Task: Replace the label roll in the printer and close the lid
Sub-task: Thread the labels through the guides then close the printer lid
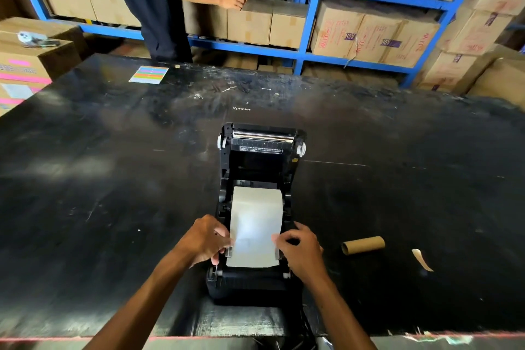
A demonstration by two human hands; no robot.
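Black table (113, 179): scuffed, carrying the printer (257, 284) at near centre.
Lid (261, 139): raised, tipped toward the far side.
Label roll (257, 199): seated in the open bay, its white strip (254, 239) drawn toward the near edge.
Left hand (206, 239): fingers curled, pinching the strip's left edge at the guide.
Right hand (299, 247): fingers curled, pinching the strip's right edge.
Cardboard core (363, 245): lying right of the printer.
Paper scrap (422, 259): farther right.
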